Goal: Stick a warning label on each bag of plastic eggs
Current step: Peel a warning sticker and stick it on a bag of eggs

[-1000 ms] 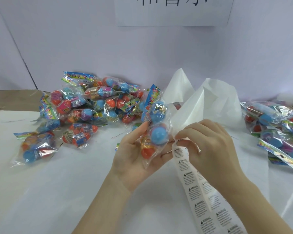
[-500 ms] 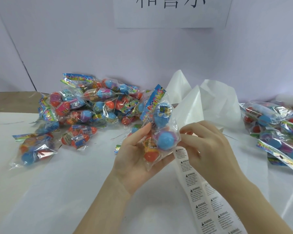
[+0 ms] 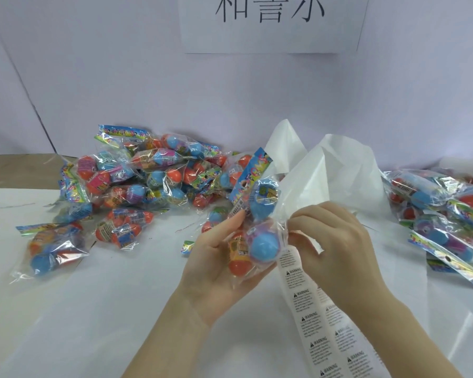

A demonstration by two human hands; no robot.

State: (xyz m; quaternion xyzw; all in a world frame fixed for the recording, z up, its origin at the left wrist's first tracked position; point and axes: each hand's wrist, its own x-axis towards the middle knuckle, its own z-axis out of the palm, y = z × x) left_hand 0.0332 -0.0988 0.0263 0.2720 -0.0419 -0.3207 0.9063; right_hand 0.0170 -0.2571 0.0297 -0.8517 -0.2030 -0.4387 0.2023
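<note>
Crinkly clear film bag of plastic eggs point(image 3: 253, 236), centre frame, cradled by left hand point(image 3: 216, 271); light, slippery, hold around eggs; right hand point(image 3: 336, 249) pinches bag's edge above label strip point(image 3: 309, 304).

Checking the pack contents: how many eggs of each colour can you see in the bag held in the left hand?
Blue eggs: 2 (the lower one has a purple part)
Orange egg: 1
Total: 3 eggs showing in the bag that the left hand holds.

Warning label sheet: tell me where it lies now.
In the head view the warning label sheet runs from lower right up to centre, beneath the right hand, beside the held egg bag.
</note>
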